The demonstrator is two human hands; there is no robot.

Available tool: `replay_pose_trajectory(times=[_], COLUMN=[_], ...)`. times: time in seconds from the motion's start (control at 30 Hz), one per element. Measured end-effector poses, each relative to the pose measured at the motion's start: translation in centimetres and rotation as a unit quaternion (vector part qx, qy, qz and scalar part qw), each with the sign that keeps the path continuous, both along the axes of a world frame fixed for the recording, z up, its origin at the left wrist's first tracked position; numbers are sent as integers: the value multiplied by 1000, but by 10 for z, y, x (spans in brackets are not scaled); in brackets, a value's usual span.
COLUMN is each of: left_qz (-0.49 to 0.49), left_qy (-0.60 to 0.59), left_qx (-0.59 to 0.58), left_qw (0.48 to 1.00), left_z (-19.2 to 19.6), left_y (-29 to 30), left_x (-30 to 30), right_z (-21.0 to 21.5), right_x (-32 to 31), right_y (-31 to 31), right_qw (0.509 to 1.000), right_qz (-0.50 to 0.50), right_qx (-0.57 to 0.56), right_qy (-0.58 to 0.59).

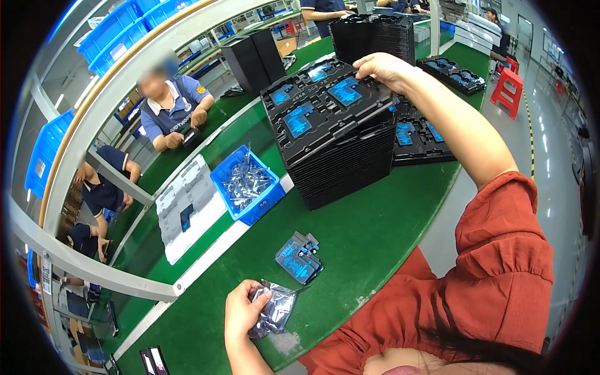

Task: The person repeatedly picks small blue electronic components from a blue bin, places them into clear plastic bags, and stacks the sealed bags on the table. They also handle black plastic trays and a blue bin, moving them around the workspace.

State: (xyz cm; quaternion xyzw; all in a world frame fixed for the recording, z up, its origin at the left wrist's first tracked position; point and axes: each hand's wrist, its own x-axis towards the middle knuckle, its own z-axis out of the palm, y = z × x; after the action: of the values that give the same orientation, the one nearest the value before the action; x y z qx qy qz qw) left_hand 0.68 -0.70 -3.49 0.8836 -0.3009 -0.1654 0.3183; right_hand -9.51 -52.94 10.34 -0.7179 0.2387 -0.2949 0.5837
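My left hand (244, 307) is closed on a silver antistatic bag (275, 309), low over the green table's near edge. Just beyond it lies a small pile of blue-and-black circuit boards (299, 257). My right arm stretches across to a tall stack of black plastic trays (337, 169). There my right hand (386, 70) has its fingers bent over the far edge of the top tray (312, 100) and appears to grip it; the fingertips are partly hidden. Several blue circuit boards (345, 92) sit in that tray's pockets.
A blue bin (250, 209) full of silver bags stands left of the stack, beside a white foam sheet (172, 219) with one board on it. More trays with boards (425, 140) lie right of the stack. A white frame post (119, 278) curves along the left; co-workers sit across the table.
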Motion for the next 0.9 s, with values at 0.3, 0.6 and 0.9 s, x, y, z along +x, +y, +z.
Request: replay_pose_trajectory(times=[0.3,0.6,0.9], left_qz=[1,13,8], left_qy=[-2,7,-10], left_qx=[-20,-9,-13], left_qw=[1000,1000,1000], left_z=[-3,-6,-4], left_y=[5,3,-1], left_x=[0,1,0], right_z=[-11,-79,-158], right_x=[-50,-219,-216], right_y=[-58,-143,-131], right_qw=[990,975,976], right_qz=[-54,-124,-211], right_qx=[-22,18,4], right_qy=[-128,-183,-44])
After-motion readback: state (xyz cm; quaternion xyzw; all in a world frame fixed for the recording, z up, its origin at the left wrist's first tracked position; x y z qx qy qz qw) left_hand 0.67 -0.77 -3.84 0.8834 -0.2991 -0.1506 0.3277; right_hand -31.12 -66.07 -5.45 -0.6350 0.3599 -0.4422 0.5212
